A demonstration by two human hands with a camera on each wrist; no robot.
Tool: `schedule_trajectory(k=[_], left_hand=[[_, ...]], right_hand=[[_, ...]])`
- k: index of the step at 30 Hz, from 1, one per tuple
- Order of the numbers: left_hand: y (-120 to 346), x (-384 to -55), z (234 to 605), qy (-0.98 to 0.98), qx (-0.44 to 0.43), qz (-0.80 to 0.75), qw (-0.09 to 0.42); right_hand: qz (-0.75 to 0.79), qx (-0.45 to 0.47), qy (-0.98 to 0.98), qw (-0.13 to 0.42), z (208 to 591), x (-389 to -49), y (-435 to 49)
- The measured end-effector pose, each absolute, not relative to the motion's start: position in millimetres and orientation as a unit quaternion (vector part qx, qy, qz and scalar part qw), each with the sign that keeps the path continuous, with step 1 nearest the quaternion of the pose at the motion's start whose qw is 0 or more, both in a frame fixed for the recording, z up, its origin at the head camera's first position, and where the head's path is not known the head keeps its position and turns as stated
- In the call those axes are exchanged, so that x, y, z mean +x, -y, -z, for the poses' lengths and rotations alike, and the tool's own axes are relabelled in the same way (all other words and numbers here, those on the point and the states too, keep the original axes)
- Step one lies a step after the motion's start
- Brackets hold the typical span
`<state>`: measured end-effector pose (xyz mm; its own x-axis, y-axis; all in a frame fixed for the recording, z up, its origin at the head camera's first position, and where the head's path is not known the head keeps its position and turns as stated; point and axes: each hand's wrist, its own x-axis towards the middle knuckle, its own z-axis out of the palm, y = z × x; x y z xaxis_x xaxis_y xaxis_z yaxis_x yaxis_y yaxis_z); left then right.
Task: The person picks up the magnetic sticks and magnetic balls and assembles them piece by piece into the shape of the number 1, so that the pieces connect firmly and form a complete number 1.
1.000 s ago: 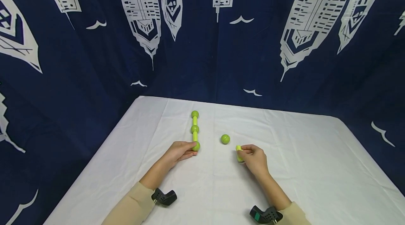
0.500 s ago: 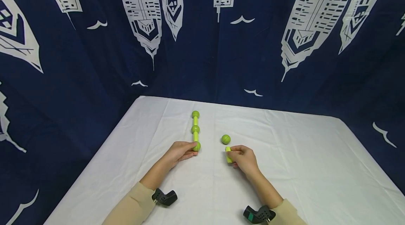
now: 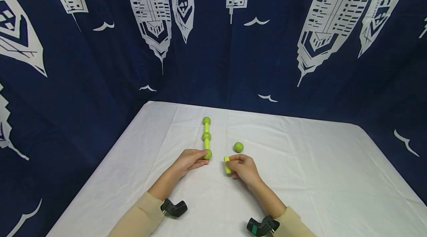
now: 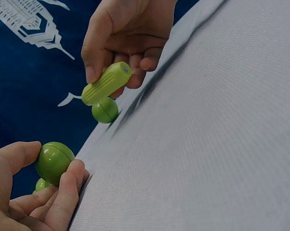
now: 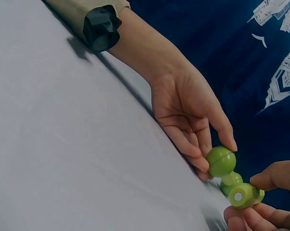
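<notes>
A straight chain [image 3: 207, 136] of green balls joined by lime rods lies on the white table, pointing away from me. My left hand [image 3: 187, 162] pinches the chain's nearest ball [image 4: 54, 163] between thumb and fingers. To the right, my right hand [image 3: 245, 169] holds a ribbed lime rod [image 4: 106, 84] between thumb and fingertips. A small round silvery disc shows on the rod's end [image 5: 238, 196]. In the head view a short gap separates the rod from the gripped ball. A loose green ball [image 3: 238, 147] rests on the table just beyond my right hand.
A white cloth [image 3: 320, 170] covers the table. Dark blue fabric [image 3: 213, 66] with white building prints hangs behind its far edge. Black wrist devices [image 3: 174, 208] sit at both tan sleeves.
My right hand has carried the rod leftward, past the near side of the loose ball and closer to the chain. The left hand keeps its grip on the end ball without moving.
</notes>
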<state>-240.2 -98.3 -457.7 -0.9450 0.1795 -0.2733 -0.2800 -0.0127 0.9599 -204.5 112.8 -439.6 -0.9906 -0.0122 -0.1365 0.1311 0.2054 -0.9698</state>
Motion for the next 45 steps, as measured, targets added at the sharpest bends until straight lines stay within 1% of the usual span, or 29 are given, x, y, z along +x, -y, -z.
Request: schedule_trajectory(k=[13,20,32,45], left_hand=[[99,-240,457,-0.681,-0.036,-0.714,0.161],[100,-238,448,-0.68,-0.025,-0.713,0.17],[99,-238,456,-0.673,-0.042,-0.721,0.159],[99,-242,460,-0.679,-0.034,-0.715,0.16]], right_hand=[[0.632,0.007,-0.772,0.071,442,-204,-89],[0.634,-0.014,-0.768,0.086,443,-201,-78],[0.65,-0.018,-0.753,0.099,451,-200,-68],[0.677,-0.018,-0.731,0.086,455,-197,-67]])
